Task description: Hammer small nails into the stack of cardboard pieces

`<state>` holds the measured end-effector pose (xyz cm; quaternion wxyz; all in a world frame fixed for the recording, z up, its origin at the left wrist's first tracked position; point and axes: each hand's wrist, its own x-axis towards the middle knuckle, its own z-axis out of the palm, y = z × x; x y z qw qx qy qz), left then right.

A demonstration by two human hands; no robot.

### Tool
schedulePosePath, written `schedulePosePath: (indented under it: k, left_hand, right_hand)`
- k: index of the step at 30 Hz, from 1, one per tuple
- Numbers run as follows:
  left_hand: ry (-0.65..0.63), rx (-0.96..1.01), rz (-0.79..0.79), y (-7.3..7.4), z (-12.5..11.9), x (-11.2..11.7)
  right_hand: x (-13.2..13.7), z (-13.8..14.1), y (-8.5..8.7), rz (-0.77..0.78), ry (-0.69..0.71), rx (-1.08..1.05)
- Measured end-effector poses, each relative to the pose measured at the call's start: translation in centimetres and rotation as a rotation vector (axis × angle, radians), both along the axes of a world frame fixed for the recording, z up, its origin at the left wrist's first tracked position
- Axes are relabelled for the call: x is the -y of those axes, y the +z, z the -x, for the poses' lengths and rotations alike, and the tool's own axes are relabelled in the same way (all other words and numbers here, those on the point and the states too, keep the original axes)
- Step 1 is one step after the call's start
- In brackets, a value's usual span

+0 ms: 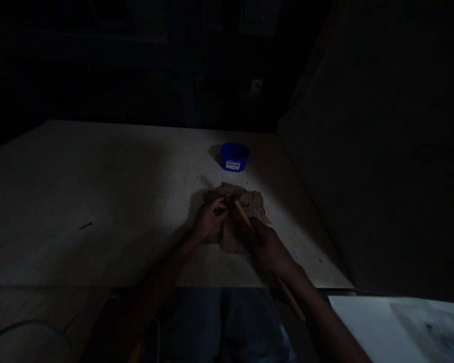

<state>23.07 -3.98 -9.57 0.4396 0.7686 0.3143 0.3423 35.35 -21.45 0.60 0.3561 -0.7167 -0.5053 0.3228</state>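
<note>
My right hand (pixel 270 246) is closed round a long wooden stick (pixel 243 214), which runs from the cardboard back under my forearm. The dim light does not show whether a tool head sits at its far end. My left hand (pixel 207 220) lies at the left of the stick's tip, fingers curled in a pinch. Whatever is between those fingers is too dark to name. Under both hands are torn, layered pieces of brown cardboard (pixel 232 245), with some thin dark bits on top near the fingertips.
Beyond the cardboard stands a blue plastic tub (pixel 234 151) with a white label. A small dark sliver (pixel 85 226) lies to the left on the pale tabletop (pixel 109 181). A tall dark panel (pixel 382 151) rises along the right edge. At lower left a cable (pixel 26 322) curves.
</note>
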Motion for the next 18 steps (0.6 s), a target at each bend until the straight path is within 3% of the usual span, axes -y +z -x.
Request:
schedulePosePath:
  k: [5,10,15,18]
  left_hand:
    - [0.004,0.003,0.018,-0.13,-0.05,-0.09]
    - [0.023,-0.012,-0.004,-0.41,0.02,-0.28]
    - [0.003,-0.017,-0.014,-0.41,0.08,-0.39]
    - [0.007,-0.026,-0.009,-0.35,0.06,-0.30]
  right_hand:
    - [0.33,-0.25,0.33,-0.116,-0.009,-0.010]
    - [-0.10,-0.41,-0.22,-0.031,0.018,-0.023]
    - [0.01,-0.53,0.12,-0.126,0.009,-0.020]
    - [-0.18,-0.51,0.01,-0.076,0.030,-0.009]
